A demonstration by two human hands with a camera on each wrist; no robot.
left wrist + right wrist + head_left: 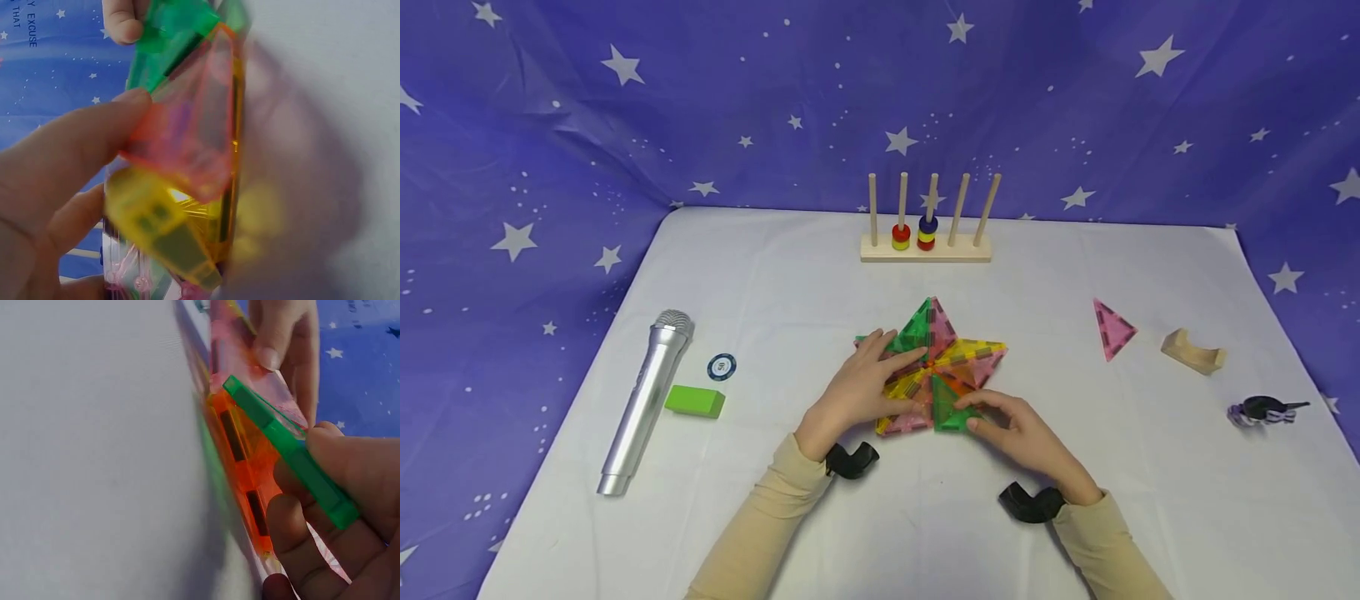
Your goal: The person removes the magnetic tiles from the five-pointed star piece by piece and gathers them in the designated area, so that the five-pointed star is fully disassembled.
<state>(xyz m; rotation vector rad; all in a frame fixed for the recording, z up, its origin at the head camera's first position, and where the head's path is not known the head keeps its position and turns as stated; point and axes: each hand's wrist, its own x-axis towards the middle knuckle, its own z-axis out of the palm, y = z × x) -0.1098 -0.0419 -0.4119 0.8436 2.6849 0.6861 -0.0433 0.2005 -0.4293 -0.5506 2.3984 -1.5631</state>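
Note:
A star-shaped build of see-through triangular magnetic tiles (973, 350) in pink, yellow, orange and green sits at mid table. Over its left side lies my left hand (865, 383), fingers spread, with the thumb on a pink tile (181, 137) in the left wrist view. My right hand (1022, 429) pinches a green triangular tile (950, 408) between thumb and fingers at the star's lower edge. In the right wrist view this green tile (294, 450) stands tilted over an orange tile (240, 444). My left hand hides part of the star.
A loose pink triangular tile (1114, 332), a wooden arch block (1193, 353) and a black-and-purple object (1262, 411) lie to the right. To the left are a silver microphone (646, 400), a green block (695, 402) and a round chip (721, 367). A peg stacker (925, 252) stands behind.

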